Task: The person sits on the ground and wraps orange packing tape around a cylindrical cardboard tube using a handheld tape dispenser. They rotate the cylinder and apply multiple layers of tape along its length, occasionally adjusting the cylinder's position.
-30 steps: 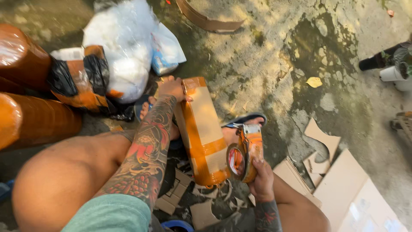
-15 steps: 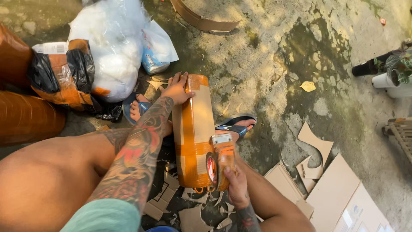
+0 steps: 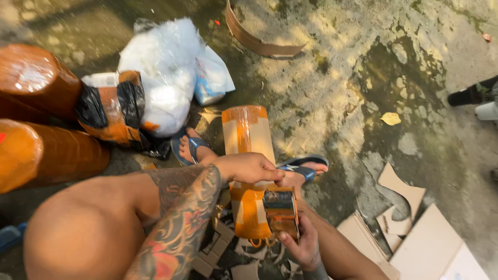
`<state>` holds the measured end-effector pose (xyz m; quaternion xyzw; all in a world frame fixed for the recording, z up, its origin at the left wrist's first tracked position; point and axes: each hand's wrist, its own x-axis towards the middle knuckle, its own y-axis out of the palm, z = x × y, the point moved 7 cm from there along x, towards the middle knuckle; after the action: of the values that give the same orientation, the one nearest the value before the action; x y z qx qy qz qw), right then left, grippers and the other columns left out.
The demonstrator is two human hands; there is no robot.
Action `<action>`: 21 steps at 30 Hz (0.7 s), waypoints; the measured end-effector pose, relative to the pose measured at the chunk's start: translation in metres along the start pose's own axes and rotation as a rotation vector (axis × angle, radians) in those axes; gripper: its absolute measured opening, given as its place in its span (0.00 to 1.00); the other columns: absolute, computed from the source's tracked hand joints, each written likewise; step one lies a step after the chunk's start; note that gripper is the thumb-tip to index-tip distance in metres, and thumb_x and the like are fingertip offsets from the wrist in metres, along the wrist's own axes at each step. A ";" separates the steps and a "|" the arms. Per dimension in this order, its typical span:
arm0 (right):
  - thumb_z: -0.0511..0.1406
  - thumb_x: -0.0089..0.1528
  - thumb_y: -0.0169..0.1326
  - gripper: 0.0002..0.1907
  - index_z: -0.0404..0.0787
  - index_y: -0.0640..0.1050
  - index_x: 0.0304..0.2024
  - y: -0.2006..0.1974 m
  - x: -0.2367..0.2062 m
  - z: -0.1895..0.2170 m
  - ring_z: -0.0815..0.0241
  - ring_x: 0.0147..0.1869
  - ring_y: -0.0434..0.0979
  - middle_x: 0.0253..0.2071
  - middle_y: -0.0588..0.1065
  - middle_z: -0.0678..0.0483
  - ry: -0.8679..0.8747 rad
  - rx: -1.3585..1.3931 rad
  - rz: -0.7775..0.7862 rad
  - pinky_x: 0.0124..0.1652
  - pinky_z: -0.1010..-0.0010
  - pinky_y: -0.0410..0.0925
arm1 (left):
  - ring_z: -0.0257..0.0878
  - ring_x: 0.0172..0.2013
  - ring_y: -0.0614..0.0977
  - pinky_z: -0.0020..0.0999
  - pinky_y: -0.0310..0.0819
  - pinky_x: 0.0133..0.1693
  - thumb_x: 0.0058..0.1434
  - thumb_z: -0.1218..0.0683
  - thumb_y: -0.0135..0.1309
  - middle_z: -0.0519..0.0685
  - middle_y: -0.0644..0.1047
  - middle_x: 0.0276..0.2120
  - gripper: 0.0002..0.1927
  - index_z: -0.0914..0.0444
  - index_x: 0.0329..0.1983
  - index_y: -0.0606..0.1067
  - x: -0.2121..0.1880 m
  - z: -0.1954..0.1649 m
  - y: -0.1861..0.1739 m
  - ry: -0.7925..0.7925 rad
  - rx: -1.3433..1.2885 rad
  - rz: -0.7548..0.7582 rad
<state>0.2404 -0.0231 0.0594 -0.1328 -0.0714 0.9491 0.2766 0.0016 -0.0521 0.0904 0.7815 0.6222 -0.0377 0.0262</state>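
Note:
A long flat parcel (image 3: 247, 136) wrapped in orange tape lies lengthwise between my feet on the ground. My left hand (image 3: 248, 167) rests across its middle, fingers curled and pressing down on it. My right hand (image 3: 301, 243) grips an orange tape dispenser (image 3: 281, 213) set against the parcel's near end. A strip of orange tape runs from the dispenser over the near part of the parcel. My tattooed left forearm (image 3: 181, 223) crosses over my knee.
Two large orange-wrapped rolls (image 3: 36, 119) lie at the left, beside a black-and-orange bundle (image 3: 111, 111) and white plastic bags (image 3: 166, 67). Cardboard scraps (image 3: 415, 233) lie at the lower right, and a curved cardboard strip (image 3: 259, 44) at the top. My feet wear blue sandals (image 3: 303, 163).
My left hand has slid from the parcel's far end back to its middle. My right hand has drawn the tape dispenser nearer along the parcel.

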 end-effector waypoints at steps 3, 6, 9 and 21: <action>0.42 0.57 0.63 0.35 0.29 0.70 0.60 -0.005 -0.030 0.055 0.44 0.63 0.72 0.56 0.74 0.42 -0.362 -0.277 0.042 0.62 0.57 0.63 | 0.36 0.39 0.83 0.32 0.75 0.44 0.67 0.32 0.43 0.48 0.84 0.35 0.30 0.55 0.47 0.85 -0.031 -0.054 0.011 -0.048 0.161 0.058; 0.42 0.53 0.65 0.35 0.30 0.72 0.58 -0.010 -0.050 0.092 0.41 0.65 0.73 0.57 0.75 0.42 -0.611 -0.538 0.058 0.67 0.52 0.59 | 0.37 0.35 0.83 0.34 0.76 0.38 0.60 0.32 0.51 0.48 0.84 0.33 0.28 0.56 0.47 0.85 -0.065 -0.102 0.032 -0.040 0.220 0.110; 0.41 0.52 0.66 0.33 0.32 0.74 0.56 -0.017 -0.055 0.100 0.43 0.62 0.75 0.56 0.74 0.41 -0.554 -0.507 0.113 0.63 0.55 0.64 | 0.35 0.35 0.84 0.34 0.77 0.37 0.52 0.34 0.61 0.46 0.84 0.34 0.27 0.57 0.44 0.85 -0.087 -0.136 0.046 0.021 0.298 0.005; 0.40 0.60 0.60 0.25 0.34 0.74 0.55 0.059 -0.065 0.027 0.60 0.46 0.82 0.43 0.81 0.50 0.057 -0.143 0.119 0.47 0.68 0.74 | 0.34 0.34 0.82 0.33 0.76 0.36 0.58 0.55 0.62 0.46 0.85 0.32 0.07 0.63 0.37 0.84 -0.084 0.049 0.035 -0.422 0.023 -0.304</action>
<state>0.2557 -0.1097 0.0873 -0.1834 -0.1233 0.9521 0.2114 0.0152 -0.1461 0.0491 0.6541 0.7129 -0.2103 0.1407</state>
